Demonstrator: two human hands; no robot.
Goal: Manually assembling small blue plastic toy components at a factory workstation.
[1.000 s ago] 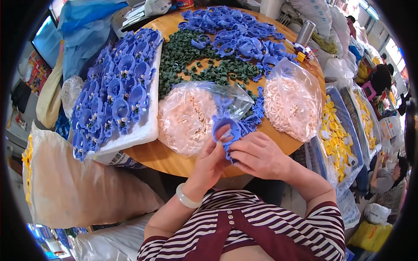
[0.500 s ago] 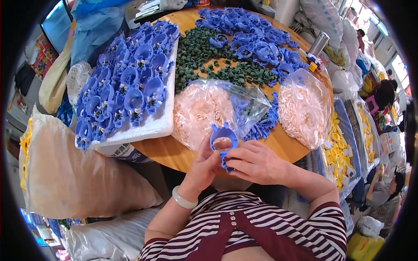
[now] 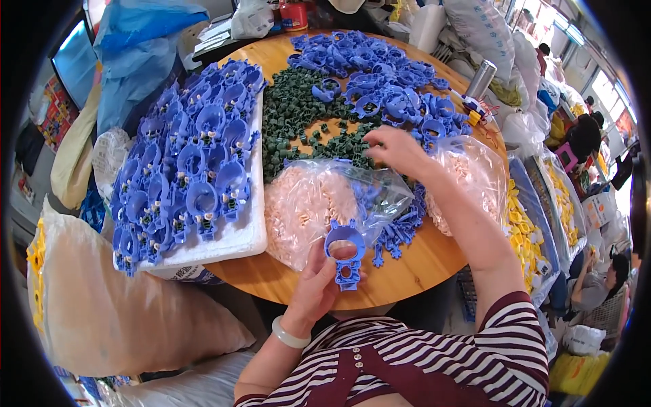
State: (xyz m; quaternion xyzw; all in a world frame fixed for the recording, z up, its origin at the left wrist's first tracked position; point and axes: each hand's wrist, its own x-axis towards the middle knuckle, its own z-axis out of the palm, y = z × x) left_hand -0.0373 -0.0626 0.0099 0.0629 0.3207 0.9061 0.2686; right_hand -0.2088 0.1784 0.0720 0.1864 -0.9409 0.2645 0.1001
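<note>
Wooden table (image 3: 434, 262), left hand (image 3: 314, 283) tight on blue part (image 3: 346, 261), right hand (image 3: 399, 150) over green pieces (image 3: 295, 102), grip unclear.

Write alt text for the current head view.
A person's left hand holds a blue ring-topped plastic part; right hand is at a pile of small dark green pieces on a round wooden table. At left, a white tray carries similar blue parts.

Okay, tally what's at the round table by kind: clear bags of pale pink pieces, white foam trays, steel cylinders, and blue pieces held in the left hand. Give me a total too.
Clear bags of pale pink pieces, one left, one right: 2
White foam tray: 1
Steel cylinder: 1
Blue ring-topped plastic piece in the left hand: 1
Total: 5
</note>
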